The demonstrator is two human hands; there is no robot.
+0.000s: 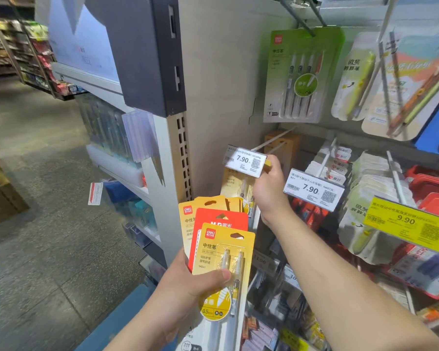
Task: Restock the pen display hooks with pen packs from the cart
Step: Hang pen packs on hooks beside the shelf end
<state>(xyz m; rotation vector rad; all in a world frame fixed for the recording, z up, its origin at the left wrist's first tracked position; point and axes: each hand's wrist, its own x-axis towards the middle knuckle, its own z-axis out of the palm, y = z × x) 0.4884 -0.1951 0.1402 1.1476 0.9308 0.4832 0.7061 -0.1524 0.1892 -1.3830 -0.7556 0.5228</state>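
Nearest to us: our left hand [185, 282], gripping a fan of pen packs [221, 252] with the thumb pressed across the front card and the fingers curled out of sight behind. We count one yellow pack in front holding two white pens, a red pack behind it, and more yellow packs at the back.

Largest item: the display shelf unit [213, 79], a pale panel with a slotted upright, standing behind both hands.

Next: our right forearm, reaching up and leftward past the fan. Our right hand [270, 183] sits above the left hand's fingers. Its fingers are curled round a yellow pack [238, 187] that hangs just below a price tag; the fingertips themselves are hidden from us.

Above the right hand's fingers: a green four-pen pack [299, 77] on a dark hook [300, 20].

To the right of the right hand's fingers: stacked white packs [370, 178] on pale hooks, and red packs [431, 188] beyond them.

Smaller: a yellow price label [406, 222] reading 9.90, well right of the fingers.

Smaller still: two white price tags reading 7.90. One [245, 160] touches the right hand's fingers on its right end. The other [313, 190] hangs just right of that wrist.

Behind the first tag: a bare pale hook [271, 139] running back to the panel.
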